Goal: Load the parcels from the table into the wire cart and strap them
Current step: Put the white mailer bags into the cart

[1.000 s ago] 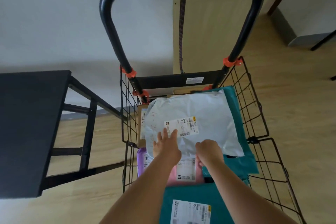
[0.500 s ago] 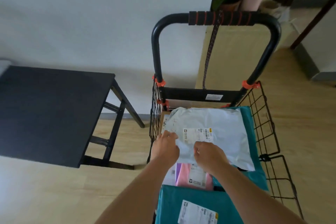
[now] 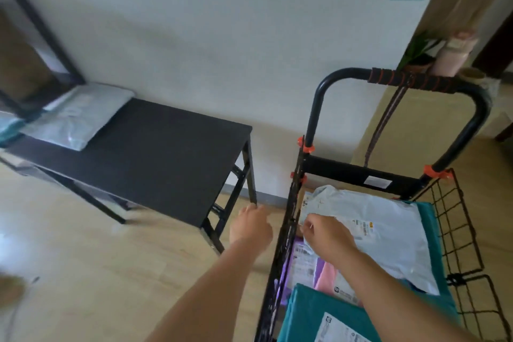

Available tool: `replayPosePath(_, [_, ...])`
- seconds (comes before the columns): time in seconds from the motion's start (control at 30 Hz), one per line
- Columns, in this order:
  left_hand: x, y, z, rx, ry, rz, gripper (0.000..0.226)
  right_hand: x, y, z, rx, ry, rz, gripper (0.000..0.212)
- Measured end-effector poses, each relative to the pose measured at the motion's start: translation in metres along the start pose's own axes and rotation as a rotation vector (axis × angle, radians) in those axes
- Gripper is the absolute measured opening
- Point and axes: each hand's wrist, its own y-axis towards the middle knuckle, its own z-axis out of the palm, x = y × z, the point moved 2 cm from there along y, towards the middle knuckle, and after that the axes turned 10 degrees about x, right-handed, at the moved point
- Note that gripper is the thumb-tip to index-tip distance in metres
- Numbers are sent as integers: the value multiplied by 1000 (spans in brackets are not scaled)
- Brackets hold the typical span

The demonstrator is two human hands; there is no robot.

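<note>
The black wire cart (image 3: 455,219) stands at the right, holding a white parcel (image 3: 388,241) on top of teal (image 3: 327,311), pink and purple ones. My right hand (image 3: 324,236) rests on the white parcel's near left corner, fingers bent. My left hand (image 3: 249,226) hangs outside the cart's left wall, over the floor, fingers loosely curled and holding nothing. A grey parcel (image 3: 75,117) lies at the far left end of the black table (image 3: 155,155). A dark strap (image 3: 385,122) hangs from the cart's handle.
A black shelf frame (image 3: 36,33) stands behind the table's left end. A tan panel (image 3: 427,130) leans behind the cart, with a plant and a pink roll above it. Wooden floor lies between table and cart.
My view has swung left, bringing the table and its grey parcel into sight. My left hand has left the white parcel and moved out of the cart to the left.
</note>
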Motion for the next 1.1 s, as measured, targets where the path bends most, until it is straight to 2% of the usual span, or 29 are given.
replayPosePath(0.3, [129,-87,-42,-68,-125,-205,32,136,-30,59,94,-63,-178,20])
replayPosePath(0.67, [276,-189,-69,-192,-252,-345,37,284,-65,135,156,-122,-267,26])
replayPosePath(0.87, [340,-240,-81,-247,-252,-408,36,352,-79,180,185,-138,-304,23])
replayPosePath(1.1, [391,-268,-90,-262,-285,-501,38,411,-89,200,179,-319,-417,17])
